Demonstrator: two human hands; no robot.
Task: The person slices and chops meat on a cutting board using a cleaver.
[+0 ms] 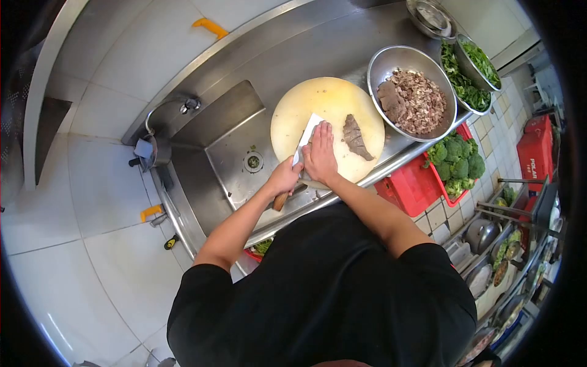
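Note:
My left hand (284, 177) is closed around a knife near where its wooden handle (280, 200) meets the blade. The wide, pale blade (310, 131) points away from me over a round, yellowish chopping board (292, 101). Flat beside the blade, with fingers stretched out, lies my right hand (320, 150); whether anything is under its palm is hidden. A brown slab of cooked-looking meat (356, 137) rests on the board to the right of that hand. Below my right wrist, a light-brown strip (313, 183) shows partly; I cannot tell what it is.
A steel bowl (377, 67) of chopped meat (422, 98) stands right of the board. Beyond it are containers of leafy greens (477, 64). Broccoli (455, 159) fills a red crate (406, 186) below the counter edge. To the left are a sink (229, 153) and a tap (190, 105).

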